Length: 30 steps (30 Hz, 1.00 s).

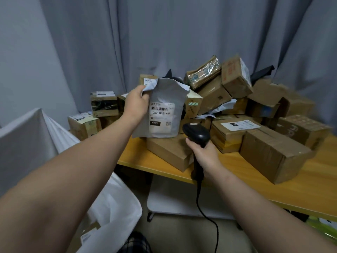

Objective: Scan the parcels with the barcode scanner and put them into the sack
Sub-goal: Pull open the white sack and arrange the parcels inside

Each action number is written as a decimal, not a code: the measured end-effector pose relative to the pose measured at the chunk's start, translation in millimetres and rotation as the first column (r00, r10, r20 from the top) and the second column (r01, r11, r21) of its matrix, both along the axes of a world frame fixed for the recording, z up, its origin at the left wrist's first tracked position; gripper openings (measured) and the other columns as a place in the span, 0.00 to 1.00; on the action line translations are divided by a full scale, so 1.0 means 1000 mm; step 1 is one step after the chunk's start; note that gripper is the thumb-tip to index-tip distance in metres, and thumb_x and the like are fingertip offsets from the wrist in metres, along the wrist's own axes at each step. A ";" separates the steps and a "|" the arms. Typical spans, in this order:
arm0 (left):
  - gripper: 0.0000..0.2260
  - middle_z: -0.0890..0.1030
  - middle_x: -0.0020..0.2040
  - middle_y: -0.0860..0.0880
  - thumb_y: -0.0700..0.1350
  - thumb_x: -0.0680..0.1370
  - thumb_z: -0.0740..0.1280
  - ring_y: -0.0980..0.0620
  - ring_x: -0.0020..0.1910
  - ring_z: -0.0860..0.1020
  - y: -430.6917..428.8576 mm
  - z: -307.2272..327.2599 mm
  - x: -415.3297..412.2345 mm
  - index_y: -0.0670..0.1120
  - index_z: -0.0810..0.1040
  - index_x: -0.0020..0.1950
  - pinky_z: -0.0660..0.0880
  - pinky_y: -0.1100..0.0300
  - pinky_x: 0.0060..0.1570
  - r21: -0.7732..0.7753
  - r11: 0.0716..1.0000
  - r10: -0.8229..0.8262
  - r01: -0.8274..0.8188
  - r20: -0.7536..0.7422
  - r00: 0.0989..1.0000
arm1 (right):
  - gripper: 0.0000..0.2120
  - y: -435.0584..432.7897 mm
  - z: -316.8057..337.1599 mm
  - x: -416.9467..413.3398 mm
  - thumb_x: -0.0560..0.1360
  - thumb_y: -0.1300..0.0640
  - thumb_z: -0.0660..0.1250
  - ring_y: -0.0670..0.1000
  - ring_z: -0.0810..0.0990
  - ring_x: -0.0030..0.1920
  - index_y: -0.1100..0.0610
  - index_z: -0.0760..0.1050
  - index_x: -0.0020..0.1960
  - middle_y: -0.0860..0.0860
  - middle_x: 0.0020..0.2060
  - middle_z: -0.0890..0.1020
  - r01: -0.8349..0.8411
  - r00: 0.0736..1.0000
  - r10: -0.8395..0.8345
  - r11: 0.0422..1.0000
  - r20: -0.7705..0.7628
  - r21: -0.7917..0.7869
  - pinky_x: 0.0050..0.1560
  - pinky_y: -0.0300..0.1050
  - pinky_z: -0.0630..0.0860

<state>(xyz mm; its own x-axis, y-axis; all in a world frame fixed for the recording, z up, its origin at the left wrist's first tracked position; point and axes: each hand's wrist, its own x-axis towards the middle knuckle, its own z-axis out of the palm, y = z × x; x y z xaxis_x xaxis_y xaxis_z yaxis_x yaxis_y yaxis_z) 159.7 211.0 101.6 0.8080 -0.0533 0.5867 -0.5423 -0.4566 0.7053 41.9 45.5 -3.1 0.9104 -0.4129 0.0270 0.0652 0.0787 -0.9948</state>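
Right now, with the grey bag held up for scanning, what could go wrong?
1. The left hand pinches the grey mailer only at its crumpled top corner, so it may swing or slip and the scanner in the right hand may miss the label.
2. The cable hangs below the table edge and might snag.
3. The tilted boxes behind may topple if bumped.

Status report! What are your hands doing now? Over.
Left hand grips grey mailer at top corner. Right hand holds barcode scanner by the label, nothing between. White sack open below left.
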 end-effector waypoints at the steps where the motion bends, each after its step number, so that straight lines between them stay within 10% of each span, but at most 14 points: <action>1: 0.10 0.80 0.52 0.39 0.37 0.80 0.58 0.41 0.52 0.77 0.000 0.005 -0.001 0.39 0.78 0.56 0.67 0.60 0.42 -0.015 1.000 0.002 -0.001 0.017 1.000 | 0.10 -0.001 0.003 0.000 0.75 0.52 0.71 0.45 0.73 0.48 0.48 0.72 0.53 0.42 0.44 0.76 -0.011 1.000 0.011 1.000 -0.025 -0.006 0.51 0.42 0.67; 8: 0.10 0.83 0.48 0.42 0.43 0.80 0.58 0.44 0.49 0.80 0.004 0.020 -0.015 0.42 0.78 0.50 0.76 0.47 0.51 -0.142 0.988 -0.077 0.057 -0.136 0.988 | 0.16 -0.004 0.017 -0.009 0.73 0.54 0.73 0.42 0.74 0.48 0.51 0.75 0.59 0.42 0.46 0.78 0.053 0.993 -0.052 0.999 0.102 -0.010 0.48 0.39 0.68; 13: 0.07 0.84 0.47 0.46 0.42 0.82 0.61 0.50 0.46 0.81 -0.007 0.017 -0.042 0.46 0.79 0.50 0.77 0.56 0.49 -0.270 0.922 -0.341 0.277 -0.226 0.913 | 0.17 -0.013 0.029 -0.023 0.71 0.64 0.74 0.44 0.82 0.53 0.50 0.78 0.56 0.47 0.51 0.84 -0.107 0.956 0.082 0.991 0.283 0.075 0.52 0.40 0.79; 21: 0.04 0.84 0.44 0.47 0.45 0.79 0.67 0.47 0.47 0.82 -0.018 0.004 -0.053 0.46 0.79 0.47 0.78 0.53 0.51 -0.423 0.877 -0.395 0.226 -0.369 0.841 | 0.15 -0.015 0.026 -0.032 0.68 0.72 0.73 0.54 0.84 0.49 0.58 0.80 0.51 0.55 0.47 0.85 -0.093 0.983 0.062 0.980 0.174 0.175 0.49 0.47 0.81; 26: 0.24 0.84 0.51 0.45 0.60 0.70 0.72 0.47 0.48 0.83 0.001 -0.020 -0.068 0.44 0.80 0.57 0.79 0.54 0.45 -0.538 0.828 -0.478 0.159 -0.527 0.703 | 0.12 -0.023 0.027 -0.032 0.69 0.72 0.72 0.51 0.84 0.45 0.56 0.79 0.46 0.52 0.43 0.84 0.046 0.983 -0.079 0.980 0.165 0.193 0.43 0.45 0.80; 30: 0.15 0.85 0.48 0.46 0.45 0.72 0.74 0.49 0.44 0.84 -0.004 -0.059 -0.097 0.42 0.80 0.57 0.80 0.58 0.38 -0.430 0.865 -0.487 0.258 -0.594 0.640 | 0.12 -0.026 0.029 -0.031 0.70 0.71 0.72 0.52 0.83 0.47 0.56 0.79 0.47 0.53 0.46 0.84 0.052 0.982 -0.075 0.989 0.171 0.136 0.49 0.48 0.80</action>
<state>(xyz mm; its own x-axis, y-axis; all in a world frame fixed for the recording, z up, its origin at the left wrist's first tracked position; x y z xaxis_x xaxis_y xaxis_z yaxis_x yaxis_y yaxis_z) 63.2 206.6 42.8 0.9282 -0.3674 -0.0586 0.0452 -0.0448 0.9980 10.7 19.3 26.0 0.8679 -0.4803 0.1264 0.2471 0.1968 -0.9488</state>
